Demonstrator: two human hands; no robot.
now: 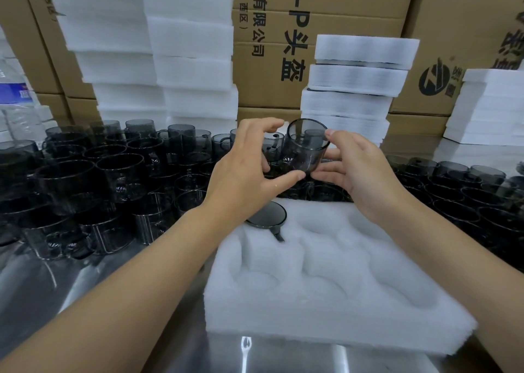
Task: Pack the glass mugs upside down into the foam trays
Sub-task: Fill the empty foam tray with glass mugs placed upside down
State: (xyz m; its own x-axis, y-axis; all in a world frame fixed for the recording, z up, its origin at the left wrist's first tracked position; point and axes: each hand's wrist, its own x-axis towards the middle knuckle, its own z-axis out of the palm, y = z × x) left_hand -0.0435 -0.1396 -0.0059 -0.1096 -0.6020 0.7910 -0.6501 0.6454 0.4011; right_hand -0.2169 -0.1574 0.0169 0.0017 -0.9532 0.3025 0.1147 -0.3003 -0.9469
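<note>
steel table [283,355], foam tray [326,282]; mug [306,149] held above far edge, left grip [249,163] and right grip [360,174] clamped round it.

Brown cardboard carton with large black Chinese print [334,24] stands at back centre, text running sideways. Right of it, touching, another carton with a round black logo [433,80]. Below it, a row of plain lower cartons [416,123], edges only showing. Far left of it, more stacked brown cartons [34,32], print partly hidden. Clear plastic water bottle, blue label [14,95], far left and lower than it, at frame edge. Shiny steel tabletop [113,287] well in front of it, streaky reflections.
</note>
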